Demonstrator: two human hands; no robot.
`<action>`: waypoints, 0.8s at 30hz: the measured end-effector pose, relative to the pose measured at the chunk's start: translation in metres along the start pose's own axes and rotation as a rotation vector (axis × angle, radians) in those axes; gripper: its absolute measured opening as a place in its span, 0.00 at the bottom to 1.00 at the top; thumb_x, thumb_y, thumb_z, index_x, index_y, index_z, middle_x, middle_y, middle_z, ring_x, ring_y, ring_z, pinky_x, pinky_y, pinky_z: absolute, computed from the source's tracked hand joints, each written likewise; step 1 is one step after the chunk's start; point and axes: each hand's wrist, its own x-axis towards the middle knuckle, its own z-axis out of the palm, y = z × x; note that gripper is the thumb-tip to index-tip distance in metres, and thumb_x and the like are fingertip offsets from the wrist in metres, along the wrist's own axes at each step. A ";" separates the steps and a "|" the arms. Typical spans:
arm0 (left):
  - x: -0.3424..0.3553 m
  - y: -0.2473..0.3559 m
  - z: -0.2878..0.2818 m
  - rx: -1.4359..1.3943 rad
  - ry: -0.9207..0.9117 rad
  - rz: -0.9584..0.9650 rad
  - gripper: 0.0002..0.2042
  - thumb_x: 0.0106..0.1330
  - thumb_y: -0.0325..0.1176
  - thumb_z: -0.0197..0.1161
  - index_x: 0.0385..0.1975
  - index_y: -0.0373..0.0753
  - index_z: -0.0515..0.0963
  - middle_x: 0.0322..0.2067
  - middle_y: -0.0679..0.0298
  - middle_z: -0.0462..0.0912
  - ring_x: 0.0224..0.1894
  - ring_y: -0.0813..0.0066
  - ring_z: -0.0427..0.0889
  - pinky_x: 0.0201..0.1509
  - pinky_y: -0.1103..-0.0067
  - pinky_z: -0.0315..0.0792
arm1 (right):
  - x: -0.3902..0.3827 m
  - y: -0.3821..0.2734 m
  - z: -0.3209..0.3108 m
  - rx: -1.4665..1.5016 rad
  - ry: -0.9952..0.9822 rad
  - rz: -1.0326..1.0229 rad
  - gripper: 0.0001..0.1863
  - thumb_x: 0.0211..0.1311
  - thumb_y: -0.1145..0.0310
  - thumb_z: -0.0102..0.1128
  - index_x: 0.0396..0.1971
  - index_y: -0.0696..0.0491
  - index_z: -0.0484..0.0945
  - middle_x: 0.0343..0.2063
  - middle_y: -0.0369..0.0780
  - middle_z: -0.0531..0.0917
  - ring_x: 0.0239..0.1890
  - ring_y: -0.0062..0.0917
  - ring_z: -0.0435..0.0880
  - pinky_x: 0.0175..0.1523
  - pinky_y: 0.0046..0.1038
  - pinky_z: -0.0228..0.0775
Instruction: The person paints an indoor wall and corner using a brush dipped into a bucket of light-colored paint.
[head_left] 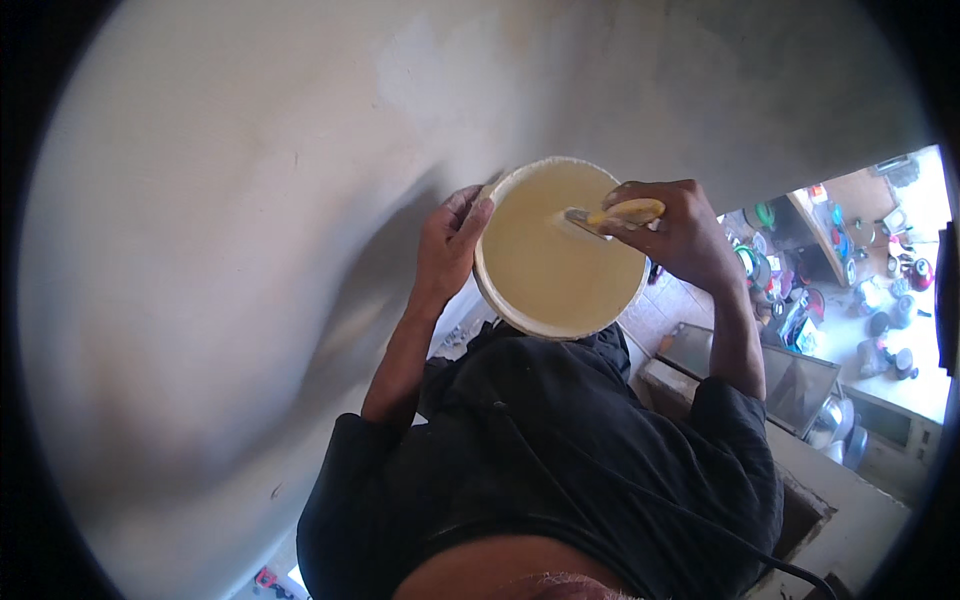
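Observation:
A round white bucket (484, 275) is in front of my chest, with pale cream-coloured liquid (545, 265) in it. My left hand (452, 238) grips the bucket's left rim, the thumb over the edge and the fingers along the outside. Over the bucket's right side, my right hand (680, 230) is closed round the yellow handle of a paintbrush (630, 212). The brush's metal band slants down toward the liquid, and its bristles are hidden there. Pale smears mark the fingers of both hands.
A large pale wall (230, 200) with patchy grey areas fills the left and the top. Far below on the right are heaped household things (790, 290), metal pots (835, 425) and a light tiled floor (665, 305). A dark cable (770, 565) crosses at lower right.

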 end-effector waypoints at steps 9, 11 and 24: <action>0.008 -0.012 -0.007 0.074 -0.007 -0.025 0.22 0.73 0.40 0.60 0.56 0.27 0.76 0.41 0.56 0.86 0.42 0.79 0.82 0.48 0.79 0.76 | 0.023 0.029 0.057 -0.167 -0.123 -0.046 0.13 0.56 0.67 0.72 0.40 0.55 0.85 0.30 0.47 0.87 0.30 0.38 0.87 0.38 0.34 0.79; 0.009 -0.013 -0.007 0.106 0.007 -0.003 0.21 0.73 0.40 0.61 0.56 0.27 0.76 0.41 0.56 0.86 0.42 0.78 0.83 0.48 0.79 0.76 | 0.026 0.037 0.066 -0.175 -0.141 -0.063 0.13 0.57 0.66 0.71 0.41 0.55 0.85 0.30 0.46 0.87 0.31 0.39 0.87 0.39 0.36 0.79; 0.010 -0.010 -0.006 0.168 0.000 0.039 0.23 0.72 0.41 0.61 0.55 0.25 0.76 0.38 0.53 0.87 0.40 0.78 0.84 0.45 0.78 0.77 | 0.013 0.026 0.055 -0.268 -0.027 -0.180 0.10 0.57 0.69 0.66 0.38 0.55 0.84 0.28 0.44 0.86 0.29 0.35 0.87 0.36 0.35 0.80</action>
